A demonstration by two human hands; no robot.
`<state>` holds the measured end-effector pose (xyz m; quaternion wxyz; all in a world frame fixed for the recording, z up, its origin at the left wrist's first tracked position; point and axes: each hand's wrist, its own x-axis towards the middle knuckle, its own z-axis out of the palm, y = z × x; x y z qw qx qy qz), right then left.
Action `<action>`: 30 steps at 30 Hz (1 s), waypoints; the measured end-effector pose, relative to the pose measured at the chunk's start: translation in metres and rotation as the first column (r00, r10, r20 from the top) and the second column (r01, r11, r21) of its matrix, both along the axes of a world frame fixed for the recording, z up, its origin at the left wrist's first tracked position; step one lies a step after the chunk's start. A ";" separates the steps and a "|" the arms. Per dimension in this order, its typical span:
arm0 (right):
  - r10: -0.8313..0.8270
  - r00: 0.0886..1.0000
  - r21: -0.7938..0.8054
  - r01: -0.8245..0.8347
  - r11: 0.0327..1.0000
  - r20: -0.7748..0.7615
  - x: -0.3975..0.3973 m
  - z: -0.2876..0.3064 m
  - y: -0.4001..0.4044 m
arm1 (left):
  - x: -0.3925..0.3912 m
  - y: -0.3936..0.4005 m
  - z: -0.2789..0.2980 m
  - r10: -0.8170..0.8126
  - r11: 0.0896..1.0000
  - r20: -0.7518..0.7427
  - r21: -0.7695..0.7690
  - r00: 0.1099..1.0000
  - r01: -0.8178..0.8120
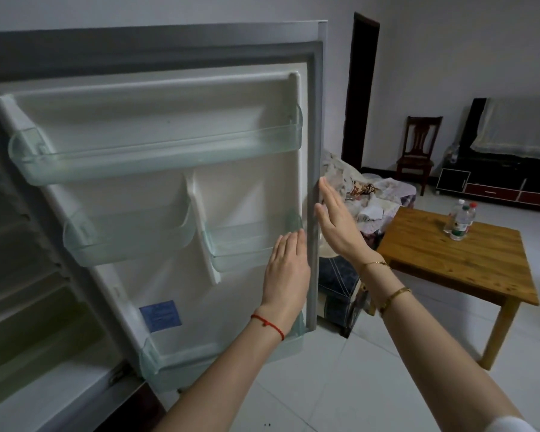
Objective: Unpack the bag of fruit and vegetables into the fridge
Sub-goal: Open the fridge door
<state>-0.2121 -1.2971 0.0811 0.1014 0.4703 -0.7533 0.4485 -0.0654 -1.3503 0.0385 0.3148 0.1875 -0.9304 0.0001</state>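
Note:
The white fridge door [156, 129] stands open in front of me, its inner side facing me with several clear, empty door bins [156, 157]. The dark fridge interior [22, 275] shows at the far left. My left hand [286, 272] lies flat with straight fingers on the door's inner face, near its grey gasket edge [314, 213]. My right hand [334, 222] is stretched out flat at the door's outer edge, fingers straight, touching or just beside the gasket. Neither hand holds anything. No bag of fruit and vegetables is in sight.
A wooden table [443, 254] with plastic bottles [460, 218] stands to the right on a white tiled floor [371, 385]. A cloth-covered seat [374, 194] sits just behind the door's edge. A wooden chair [418, 148] and a dark TV cabinet [496, 182] are at the back.

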 end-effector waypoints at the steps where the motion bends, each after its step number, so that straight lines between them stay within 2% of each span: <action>1: 0.007 1.000 0.001 -0.007 1.000 -0.006 -0.001 0.000 0.001 | 0.001 0.001 0.000 0.002 1.000 -0.010 -0.004 1.000 -0.002; 9: 0.017 0.997 0.033 -0.014 0.999 -0.074 -0.002 0.001 0.019 | 0.014 0.016 0.010 0.038 0.999 -0.005 0.014 0.999 -0.038; 14: 0.045 0.991 0.042 -0.040 0.998 -0.123 0.012 -0.004 0.041 | 0.042 0.030 0.019 0.134 0.987 -0.078 0.096 0.988 -0.127; 19: 0.126 0.977 0.049 -0.119 0.992 -0.174 0.041 -0.009 0.065 | 0.090 0.046 0.022 0.230 0.969 -0.154 0.128 0.961 -0.211; 23: 0.202 0.960 0.055 -0.195 0.979 -0.196 0.071 -0.013 0.084 | 0.140 0.062 0.019 0.318 0.943 -0.159 0.155 0.935 -0.295; 30: 0.356 0.920 0.108 -0.342 0.933 -0.161 0.142 -0.025 0.105 | 0.243 0.104 0.008 0.512 0.851 -0.163 0.230 0.843 -0.472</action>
